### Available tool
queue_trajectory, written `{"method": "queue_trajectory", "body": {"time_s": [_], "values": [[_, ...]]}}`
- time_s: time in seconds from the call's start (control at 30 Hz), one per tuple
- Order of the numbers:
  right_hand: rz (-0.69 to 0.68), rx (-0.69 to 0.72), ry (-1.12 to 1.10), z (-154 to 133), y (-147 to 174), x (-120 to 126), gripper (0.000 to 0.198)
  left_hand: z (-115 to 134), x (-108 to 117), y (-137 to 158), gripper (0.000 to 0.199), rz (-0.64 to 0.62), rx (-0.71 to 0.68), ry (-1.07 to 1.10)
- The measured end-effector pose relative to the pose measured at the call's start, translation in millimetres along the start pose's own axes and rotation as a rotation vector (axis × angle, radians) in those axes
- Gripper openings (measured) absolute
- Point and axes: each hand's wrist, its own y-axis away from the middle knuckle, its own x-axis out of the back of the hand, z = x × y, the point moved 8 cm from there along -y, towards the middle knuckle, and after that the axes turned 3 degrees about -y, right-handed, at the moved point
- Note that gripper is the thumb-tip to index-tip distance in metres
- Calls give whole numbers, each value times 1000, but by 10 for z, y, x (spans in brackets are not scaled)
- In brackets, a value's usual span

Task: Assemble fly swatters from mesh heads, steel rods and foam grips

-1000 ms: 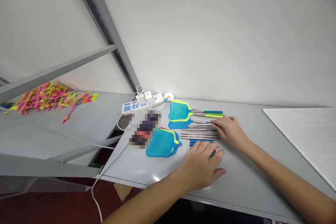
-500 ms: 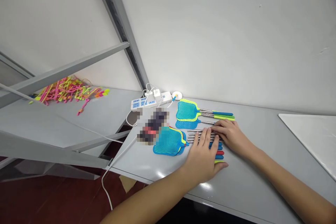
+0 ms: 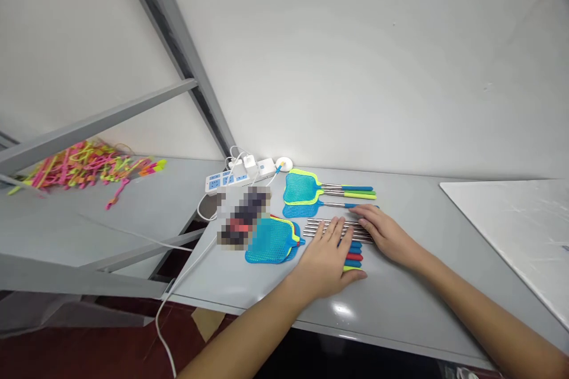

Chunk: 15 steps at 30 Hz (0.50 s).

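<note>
Our left hand, fingers outstretched, lies over the metal rods and coloured handles, right of the fly-swatter heads; our right hand, fingers bent, meets the rods' right ends; we cannot tell whether it grips.

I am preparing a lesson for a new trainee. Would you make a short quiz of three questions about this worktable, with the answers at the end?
1. True or false: the swatters with attached handles lie nearer to the wall than the metal rods do.

2. Which colour is found in the row of handles on the near side of the metal rods?
A) white
B) red
C) purple

3. On which side of the picture does the pile of pink and yellow pieces lie?

Key: 1. True. 2. B. 3. Left.
</note>
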Motion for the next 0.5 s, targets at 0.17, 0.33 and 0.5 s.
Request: {"method": "queue_trajectory", "body": {"time_s": [0.17,0.33,0.5], "values": [[358,-215,-701,273,272,80,38,-34,-46,-31,89,-43,13,14],[450,-237,-839,261,280,-74,45,-42,-31,-58,90,-88,40,15],[490,-235,-825,201,261,-160,46,-40,-30,-71,89,-114,60,-1]]}}
